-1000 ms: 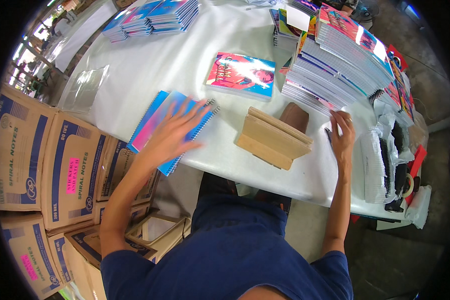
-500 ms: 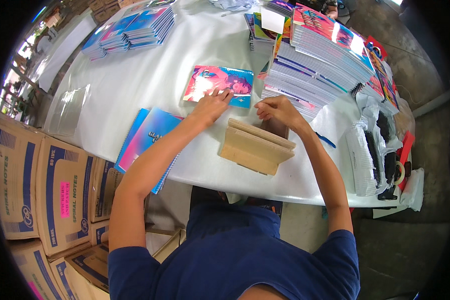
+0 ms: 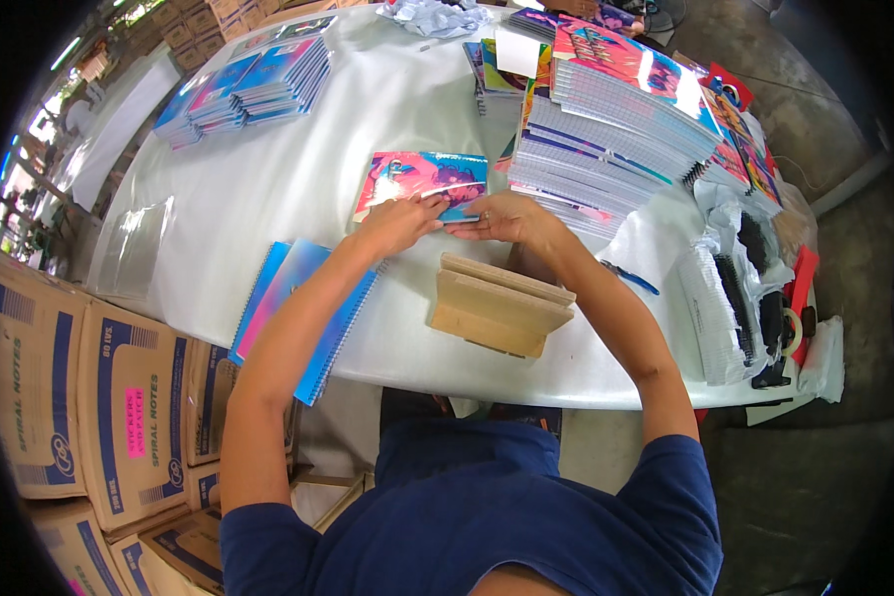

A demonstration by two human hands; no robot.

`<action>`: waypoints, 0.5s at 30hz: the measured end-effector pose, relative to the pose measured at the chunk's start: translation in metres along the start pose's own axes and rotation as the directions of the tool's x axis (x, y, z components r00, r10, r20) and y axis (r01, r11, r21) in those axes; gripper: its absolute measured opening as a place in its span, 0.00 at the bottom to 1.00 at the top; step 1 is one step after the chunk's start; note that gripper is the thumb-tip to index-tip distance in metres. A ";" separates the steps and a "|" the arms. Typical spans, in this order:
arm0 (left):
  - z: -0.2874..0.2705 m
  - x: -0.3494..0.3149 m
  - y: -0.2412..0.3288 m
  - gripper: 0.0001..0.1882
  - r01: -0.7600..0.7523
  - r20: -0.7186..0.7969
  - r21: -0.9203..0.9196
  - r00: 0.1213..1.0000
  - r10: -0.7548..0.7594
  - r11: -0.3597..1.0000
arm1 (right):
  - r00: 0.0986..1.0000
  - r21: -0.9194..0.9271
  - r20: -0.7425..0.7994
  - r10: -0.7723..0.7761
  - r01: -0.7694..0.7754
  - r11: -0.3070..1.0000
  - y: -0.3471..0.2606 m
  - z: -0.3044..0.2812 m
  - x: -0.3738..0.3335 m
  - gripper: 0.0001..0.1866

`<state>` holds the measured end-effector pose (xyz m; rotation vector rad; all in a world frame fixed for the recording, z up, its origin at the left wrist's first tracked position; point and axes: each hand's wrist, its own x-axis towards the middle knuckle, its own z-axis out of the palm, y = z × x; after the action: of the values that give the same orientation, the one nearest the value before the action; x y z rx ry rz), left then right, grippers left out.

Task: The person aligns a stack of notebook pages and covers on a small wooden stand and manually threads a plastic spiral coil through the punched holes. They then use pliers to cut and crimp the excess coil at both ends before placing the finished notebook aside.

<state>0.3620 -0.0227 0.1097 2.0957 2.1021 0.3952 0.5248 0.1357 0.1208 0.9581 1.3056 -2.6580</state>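
Note:
A notebook [image 3: 407,177] with a glossy pink and blue illustrated cover lies flat on the table before me. My left hand [image 3: 401,224] rests on its near edge, fingers stretched over the cover. At the near right corner, my right hand [image 3: 510,218] has its fingers extended, thumb apart; whether it touches the notebook is hard to see. Below the right hand stands a folded brown cardboard piece [image 3: 502,310] with a slot-like gap along its top. Spiral notebooks [image 3: 313,323] with blue and pink covers lie by my left forearm, partly hidden by it.
A tall stack of notebooks [image 3: 606,149] rises at right; smaller piles [image 3: 278,79] sit far left. Clear plastic sheets [image 3: 134,243] lie at the left edge. A blue-handled tool [image 3: 631,277] and wrapped black spiral coils [image 3: 733,308] are at right. Cardboard cartons [image 3: 129,407] stand left.
My right hand has moved left to the notebook's near corner, its fingers opening from a pinch. My left hand has shifted to the near edge. The whole view has tilted slightly.

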 end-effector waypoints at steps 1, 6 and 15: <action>-0.012 0.004 0.005 0.28 0.087 0.090 -0.122 0.993 -0.076 0.989 | 0.998 -0.051 -0.029 -0.050 0.049 0.998 0.000 0.002 -0.001 0.16; 0.002 -0.008 -0.062 0.46 0.268 -0.770 -0.277 0.512 -0.380 0.923 | 0.889 -0.599 0.114 -0.444 0.418 0.683 -0.015 0.037 -0.062 0.15; -0.082 -0.045 0.090 0.36 -0.308 -0.330 -0.903 0.944 -0.024 0.298 | 0.385 -0.852 0.110 -0.916 0.511 0.113 0.064 -0.013 -0.220 0.13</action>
<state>0.4257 -0.0752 0.2106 1.4325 1.1006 1.6011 0.7279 0.0525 0.1874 0.8458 3.5202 -1.5228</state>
